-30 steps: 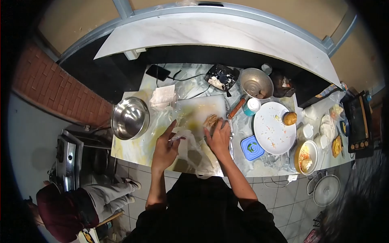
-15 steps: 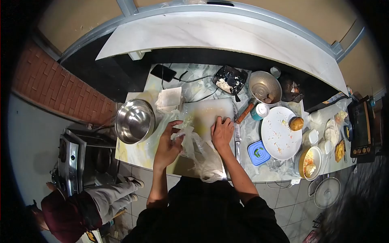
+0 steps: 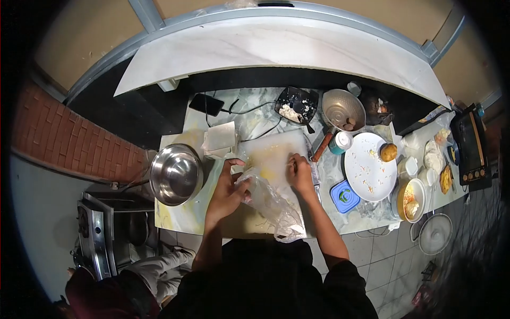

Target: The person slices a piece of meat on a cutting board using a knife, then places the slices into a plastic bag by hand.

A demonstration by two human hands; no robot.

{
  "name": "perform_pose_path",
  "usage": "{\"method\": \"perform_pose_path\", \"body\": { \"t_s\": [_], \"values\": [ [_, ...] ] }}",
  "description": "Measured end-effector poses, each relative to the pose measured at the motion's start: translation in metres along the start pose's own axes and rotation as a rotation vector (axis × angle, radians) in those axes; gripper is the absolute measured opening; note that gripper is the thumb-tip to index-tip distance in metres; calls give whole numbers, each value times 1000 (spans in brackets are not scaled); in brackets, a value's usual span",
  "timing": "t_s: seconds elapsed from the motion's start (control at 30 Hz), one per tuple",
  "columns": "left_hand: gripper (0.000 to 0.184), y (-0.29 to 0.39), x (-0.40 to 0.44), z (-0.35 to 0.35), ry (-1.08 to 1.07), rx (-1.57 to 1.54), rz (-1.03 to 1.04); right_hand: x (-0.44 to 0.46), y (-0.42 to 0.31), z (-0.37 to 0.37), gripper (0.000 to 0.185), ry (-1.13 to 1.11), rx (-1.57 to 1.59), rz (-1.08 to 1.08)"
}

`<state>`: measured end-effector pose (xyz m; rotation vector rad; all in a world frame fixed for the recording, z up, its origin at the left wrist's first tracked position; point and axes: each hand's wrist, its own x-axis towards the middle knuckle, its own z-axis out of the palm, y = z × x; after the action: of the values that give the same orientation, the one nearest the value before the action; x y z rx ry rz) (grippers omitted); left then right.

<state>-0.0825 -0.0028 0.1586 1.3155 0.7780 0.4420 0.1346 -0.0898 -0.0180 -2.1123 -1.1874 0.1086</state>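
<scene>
My left hand (image 3: 227, 194) grips the upper edge of a clear plastic bag (image 3: 276, 207), thumb and fingers bent around it. The bag hangs toward the front edge of the counter, with pale contents that are hard to make out. Over the right part of the white cutting board (image 3: 271, 146), my right hand (image 3: 300, 173) has its fingers curled together; what they hold, if anything, is hidden. Yellowish smears mark the board. A knife (image 3: 314, 173) lies along its right edge, beside my right hand.
A steel bowl (image 3: 176, 174) stands left, near paper sheets (image 3: 219, 139) and a phone (image 3: 206, 105). Rightward are a pan (image 3: 343, 109), a blue lid (image 3: 345, 196), a white plate (image 3: 366, 170) and a food tub (image 3: 411, 199). Another person (image 3: 122, 292) is at lower left.
The brown shredded food under my right hand is no longer visible on the board. My right hand has gone from spread to curled. The bag has shifted, and the person at left has moved lower in view.
</scene>
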Motion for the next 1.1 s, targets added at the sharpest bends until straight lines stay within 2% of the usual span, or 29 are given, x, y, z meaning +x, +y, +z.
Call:
{"method": "perform_pose_path", "body": {
  "t_s": [0.07, 0.1, 0.13, 0.2, 0.23, 0.4, 0.47, 0.5, 0.57, 0.63, 0.73, 0.77, 0.83, 0.97, 1.03, 1.1],
  "values": [
    [40, -4, 4, -3, -52, -45, 7, 1, 17, 3, 24, -105, 655, 158],
    [40, -6, 5, -4, -71, -69, 13, 3, 1, -17, 16, -245, 1000, 478],
    [39, -7, 5, -5, -88, -93, 17, 3, -8, -31, 16, -236, 999, 484],
    [38, -6, 9, -6, -124, -95, -4, 5, -18, -52, 12, -233, 1463, 701],
    [37, -5, 10, -7, -151, -98, -22, 6, -25, -66, 9, -247, 1554, 695],
    [32, 6, 14, -5, -220, 17, -13, -2, -85, -147, 14, -331, 1527, 643],
    [32, 5, 15, -1, -235, 59, -34, -10, -112, -165, 16, -490, 1441, 454],
    [33, 2, 15, 2, -211, 39, -2, -15, -121, -165, 16, -486, 1441, 461],
    [33, 0, 13, 3, -185, 17, 28, -25, -137, -160, 21, -666, 1362, 229],
    [32, 2, 10, 1, -205, 190, 139, -33, -142, -139, 24, -631, 1283, 260],
    [27, 7, 7, 5, -183, 256, 191, -40, -129, -114, 29, -582, 1142, 259],
    [27, 5, 7, 3, -174, 255, 190, -41, -126, -109, 30, -478, 981, 206],
    [24, 3, 9, 1, -230, 469, 235, -39, -129, -112, 34, -274, 660, 53],
    [22, 16, 8, 6, -280, 447, 103, -37, -132, -115, 34, -337, 482, 77],
    [20, 17, 9, 8, -318, 326, -59, -37, -134, -108, 30, -328, 369, 26],
    [19, 18, 9, 14, -311, 265, -17, -32, -138, -111, 28, -395, 449, 26]
  ]
}}
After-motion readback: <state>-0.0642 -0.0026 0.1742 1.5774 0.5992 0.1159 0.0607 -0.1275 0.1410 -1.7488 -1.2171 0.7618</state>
